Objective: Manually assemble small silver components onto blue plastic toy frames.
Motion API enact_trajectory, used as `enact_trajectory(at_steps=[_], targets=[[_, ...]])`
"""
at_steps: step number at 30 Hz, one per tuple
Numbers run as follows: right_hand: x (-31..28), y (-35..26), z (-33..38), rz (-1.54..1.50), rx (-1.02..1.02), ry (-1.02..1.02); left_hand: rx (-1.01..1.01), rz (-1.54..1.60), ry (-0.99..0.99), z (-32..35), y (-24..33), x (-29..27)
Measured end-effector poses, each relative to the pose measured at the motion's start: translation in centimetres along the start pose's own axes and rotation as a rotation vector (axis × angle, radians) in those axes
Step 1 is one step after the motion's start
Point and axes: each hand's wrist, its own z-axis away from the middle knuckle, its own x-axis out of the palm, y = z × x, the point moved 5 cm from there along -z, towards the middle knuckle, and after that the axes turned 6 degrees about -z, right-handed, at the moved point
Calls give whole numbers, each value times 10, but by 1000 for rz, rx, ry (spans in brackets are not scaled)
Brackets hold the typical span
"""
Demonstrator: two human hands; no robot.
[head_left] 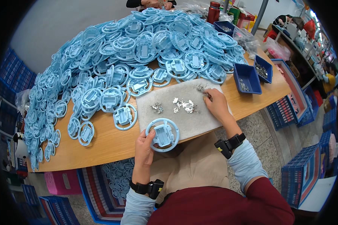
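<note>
My left hand (143, 147) is closed on the rim of a light blue plastic toy steering wheel (163, 135), with a rectangular compartment in its middle facing up. It holds the wheel at the near edge of a pale grey mat (146, 122). Over the mat's far right corner, my right hand (217, 105) has its fingers drawn together beside a small heap of metal parts (201, 88). Whatever the fingertips hold is too small to make out. Shiny flat metal pieces (185, 105) lie mid-mat, with another small metal heap (157, 108) to their left.
A large pile of similar blue wheels (144, 48) covers the table's back and left. Blue bins (248, 77) with small metal parts stand at the right. Below the table sits a lined crate (97, 191) of more wheels. Another person's hands (154, 3) show beyond the pile.
</note>
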Motion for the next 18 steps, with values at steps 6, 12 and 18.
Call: enact_trajectory(at_steps=[6, 12, 18], targets=[[1, -7, 5, -105, 12, -52, 10, 7, 3, -1, -1, -1], [11, -26, 14, -213, 25, -245, 8, 4, -7, 0, 1, 0], [20, -24, 16, -262, 71, -284, 9, 12, -7, 0, 0, 0]])
